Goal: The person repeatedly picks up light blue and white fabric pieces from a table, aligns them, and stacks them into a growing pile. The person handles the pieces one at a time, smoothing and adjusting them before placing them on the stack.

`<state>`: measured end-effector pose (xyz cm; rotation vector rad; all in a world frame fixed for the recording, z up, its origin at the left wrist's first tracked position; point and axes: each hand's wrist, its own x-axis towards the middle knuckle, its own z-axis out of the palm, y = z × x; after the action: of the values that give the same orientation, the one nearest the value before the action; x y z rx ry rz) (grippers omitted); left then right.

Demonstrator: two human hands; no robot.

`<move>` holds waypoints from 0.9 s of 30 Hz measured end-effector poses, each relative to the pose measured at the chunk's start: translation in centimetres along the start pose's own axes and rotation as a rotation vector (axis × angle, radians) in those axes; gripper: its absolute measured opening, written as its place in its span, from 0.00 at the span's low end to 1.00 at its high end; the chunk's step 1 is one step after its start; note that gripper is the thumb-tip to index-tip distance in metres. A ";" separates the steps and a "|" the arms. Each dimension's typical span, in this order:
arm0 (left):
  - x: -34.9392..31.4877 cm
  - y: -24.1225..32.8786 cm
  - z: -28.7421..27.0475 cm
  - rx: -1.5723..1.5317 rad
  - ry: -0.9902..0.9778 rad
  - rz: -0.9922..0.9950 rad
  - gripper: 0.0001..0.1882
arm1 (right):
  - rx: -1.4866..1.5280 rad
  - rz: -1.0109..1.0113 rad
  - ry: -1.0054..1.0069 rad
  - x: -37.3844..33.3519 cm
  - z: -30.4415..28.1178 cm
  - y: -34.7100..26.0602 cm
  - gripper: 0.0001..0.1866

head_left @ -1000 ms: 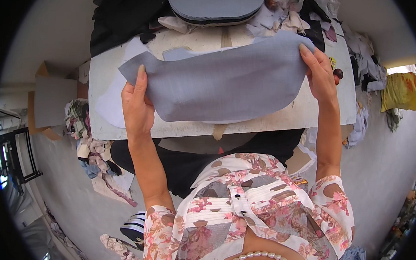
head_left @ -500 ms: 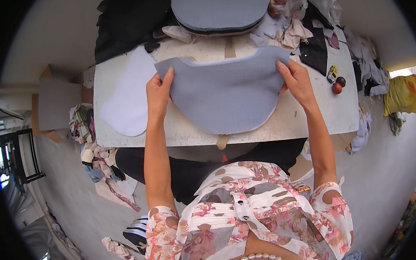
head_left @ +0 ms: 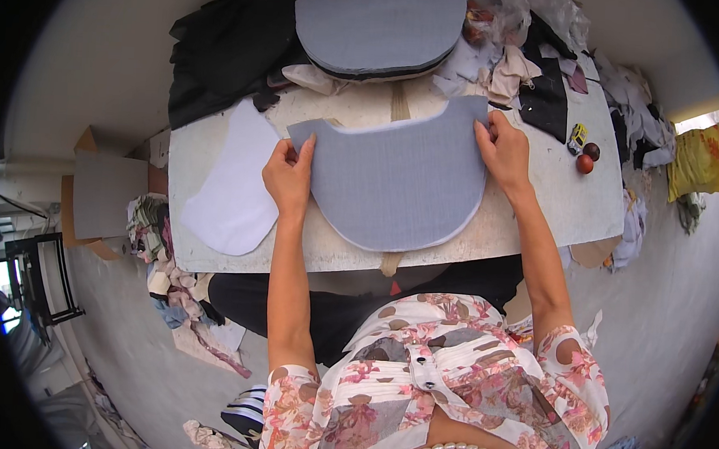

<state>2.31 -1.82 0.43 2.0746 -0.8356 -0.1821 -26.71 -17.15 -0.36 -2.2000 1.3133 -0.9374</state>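
A blue-grey cut fabric piece (head_left: 398, 186) with a rounded lower edge, a scooped upper edge and a thin white layer showing at its rim is spread between my hands. My left hand (head_left: 290, 174) pinches its upper left corner between thumb and fingers. At the upper right edge, my right hand (head_left: 505, 153) grips it the same way. Left of it lies a white cut piece (head_left: 235, 189) on the table. Beyond it, toward the far edge, sits a stack of blue-grey pieces (head_left: 378, 30) of similar shape.
The pale worktable (head_left: 564, 207) holds black cloth (head_left: 230, 59) at far left and fabric scraps (head_left: 514, 74) at far right. A toy car (head_left: 576, 138) and two dark round balls (head_left: 585, 164) are on the right. A cardboard box (head_left: 105, 195) and cloth heaps stand on the floor.
The held fabric piece has come down nearer the tabletop and looks flatter. My hands have moved slightly closer together, still gripping its corners. The whole view has shifted a little.
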 end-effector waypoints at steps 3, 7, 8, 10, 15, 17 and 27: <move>0.1 -0.2 0.1 0.010 0.018 0.018 0.21 | -0.027 -0.009 0.014 0.1 0.1 -0.1 0.10; -0.2 0.6 -0.7 0.063 0.014 -0.057 0.18 | -0.177 0.086 -0.091 0.4 -0.9 -1.8 0.12; -0.5 1.0 -0.9 0.086 -0.002 -0.113 0.17 | -0.235 0.170 -0.162 0.5 -1.4 -2.5 0.15; -1.1 0.7 -0.9 0.122 0.099 0.154 0.22 | -0.257 -0.099 0.035 0.5 -1.7 -2.9 0.23; -2.2 1.3 0.1 0.407 -0.165 0.580 0.32 | -0.432 -0.326 -0.142 -0.5 -0.4 -3.5 0.33; -2.3 1.2 0.7 0.444 -0.302 0.555 0.33 | -0.460 -0.311 -0.270 -0.9 1.1 -2.6 0.33; -2.4 0.7 0.1 0.203 -0.250 0.472 0.32 | -0.386 -0.365 -0.160 0.5 1.0 -4.8 0.30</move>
<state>0.04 -0.68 0.53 1.9970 -1.5237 -0.1018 -22.91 -15.31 2.24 -2.8156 1.1096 -0.6442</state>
